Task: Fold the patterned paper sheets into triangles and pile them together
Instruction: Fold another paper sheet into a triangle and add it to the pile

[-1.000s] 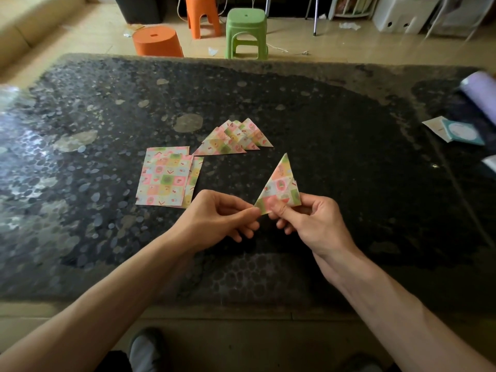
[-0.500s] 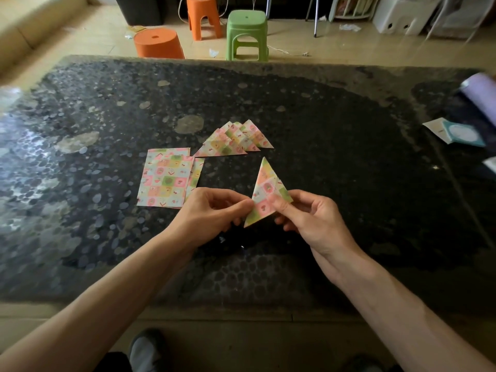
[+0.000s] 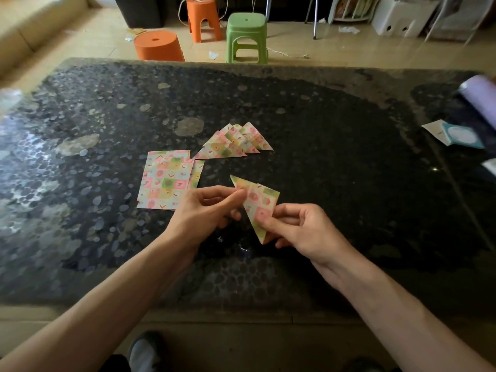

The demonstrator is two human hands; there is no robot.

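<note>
Probably home living room: plastic stools [image 3: 246,36], sofa edge [image 3: 32,25], tiled floor [image 3: 335,49]

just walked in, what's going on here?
A person is folding patterned paper by hand. The left hand pinches the upper edge of a folded pastel-checked paper triangle, and the right hand pinches it near its lower tip, over the dark speckled table. A fanned pile of finished paper triangles lies farther back on the table. Beside it, a stack of flat unfolded patterned sheets waits to be folded.
</note>
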